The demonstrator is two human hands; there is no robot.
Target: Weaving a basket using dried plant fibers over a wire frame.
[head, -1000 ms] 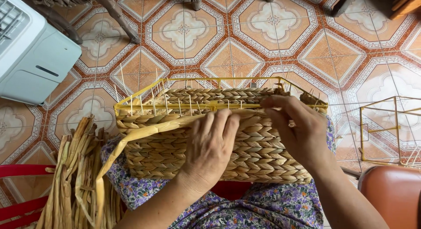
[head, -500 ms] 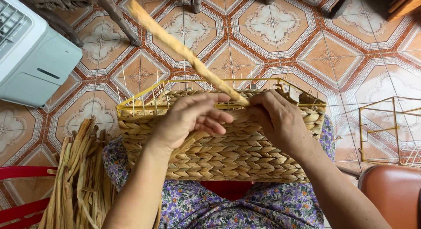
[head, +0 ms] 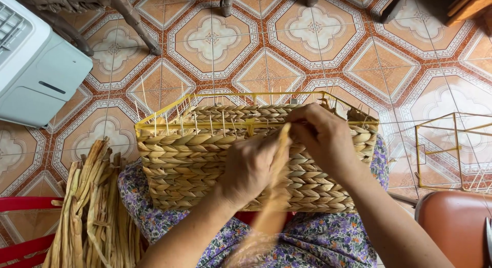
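Swung down since half a second ago — the long dried strand (head: 277, 186), which then pointed up and away over the floor, now runs from the basket's top edge toward the lap, its lower end blurred. Woven basket (head: 200, 160) lies on its side across the lap, on a purple flowered garment (head: 333, 242), its yellow wire frame (head: 246, 96) and thin upright stakes showing along the top. Left hand (head: 251, 168) closed around the strand against the basket's woven wall. Right hand (head: 325, 137) curled over the upper rim, fingers pinching the strand's top end at the wire. Bundle of dried strands (head: 95, 211) rests just beside the left knee on a red frame (head: 20, 232). White appliance (head: 36, 68) stands on the patterned tile floor (head: 287, 47) — well apart. Bare wire frame (head: 451, 150) at right.
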